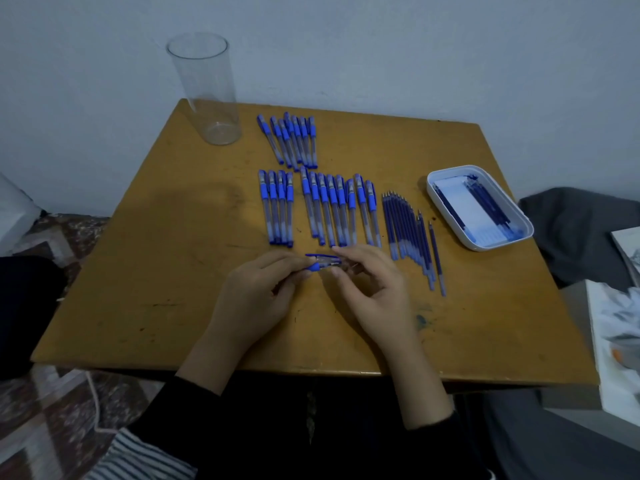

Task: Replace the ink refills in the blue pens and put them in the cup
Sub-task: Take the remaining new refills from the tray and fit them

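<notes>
Pen (322,261) barrel hidden under right fingers (350,253)

One wide-angle head-worn view looks forward and down from the near edge of the ochre wooden table (138,271), close above the left hand (252,299) and right hand (377,299), facing the pale wall (415,46).

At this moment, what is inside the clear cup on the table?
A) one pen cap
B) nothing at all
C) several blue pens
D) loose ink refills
B: the clear cup is empty; the blue pens lie in rows on the table, and the left hand and right hand hold one pen.
</notes>
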